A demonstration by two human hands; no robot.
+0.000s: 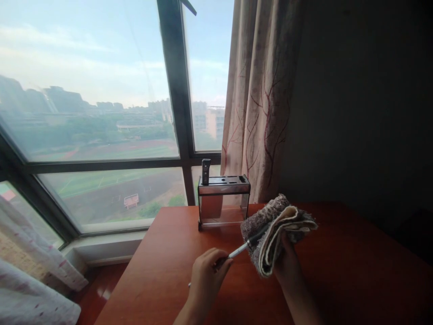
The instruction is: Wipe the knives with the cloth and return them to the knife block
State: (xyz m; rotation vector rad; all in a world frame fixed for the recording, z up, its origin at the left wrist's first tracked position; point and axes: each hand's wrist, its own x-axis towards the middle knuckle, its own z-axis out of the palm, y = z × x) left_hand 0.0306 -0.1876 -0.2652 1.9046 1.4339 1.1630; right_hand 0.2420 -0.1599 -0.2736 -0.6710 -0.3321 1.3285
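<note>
My left hand [208, 273] is closed around the handle of what looks like a knife [237, 251]. A narrow, pale metal part shows just past the fingers, and the handle's end pokes out behind the hand. Farther along, the knife runs between the folds of a thick, shaggy grey cloth [264, 216] with a cream backing, so most of the blade is hidden. From below and the right, my right hand [287, 259] grips this cloth, its fingers largely covered. Behind both hands stands a clear knife block [223, 185] with a black top, one dark knife handle [205, 171] upright in its left end.
A reddish-brown wooden table [162, 271] lies beneath my hands. Beyond its far edge are large windows [101, 113] and a long patterned curtain [257, 99]. Another pale curtain [37, 289] hangs at lower left. The right side is dark.
</note>
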